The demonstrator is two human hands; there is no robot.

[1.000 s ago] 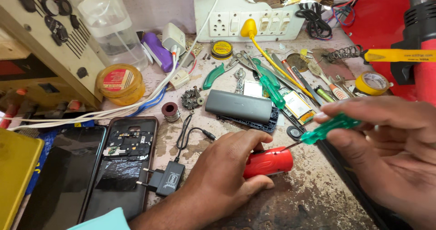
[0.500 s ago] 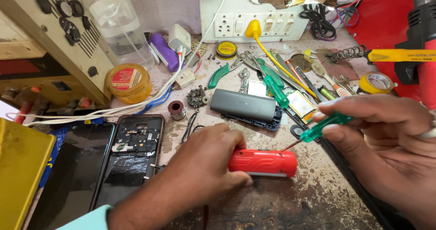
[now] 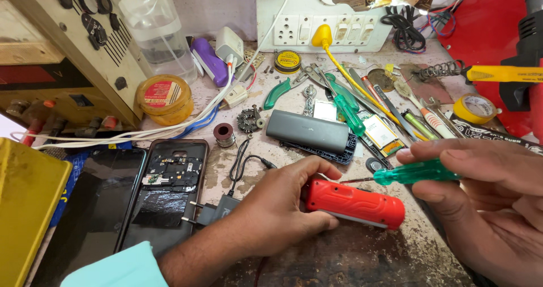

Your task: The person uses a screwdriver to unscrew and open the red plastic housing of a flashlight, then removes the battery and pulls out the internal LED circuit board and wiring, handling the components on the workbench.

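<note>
My left hand (image 3: 277,208) grips one end of a red cylindrical device (image 3: 356,204) that lies on the worn workbench. My right hand (image 3: 481,202) pinches a small screwdriver with a clear green handle (image 3: 416,172). Its thin shaft points left and its tip sits just above the red device's near end, close to my left fingers. A grey oblong case (image 3: 308,131) lies just behind the red device.
An opened phone (image 3: 169,191) and a dark screen panel (image 3: 93,208) lie at left beside a yellow box (image 3: 25,208). Pliers, tweezers and a second green screwdriver (image 3: 348,108) are scattered behind. A socket board (image 3: 317,29), a yellow tin (image 3: 164,97) and a tape roll (image 3: 476,108) stand farther back.
The red device has turned to lie flat and lengthwise on the bench under my left hand. The green screwdriver stays at its end. The view shifted slightly.
</note>
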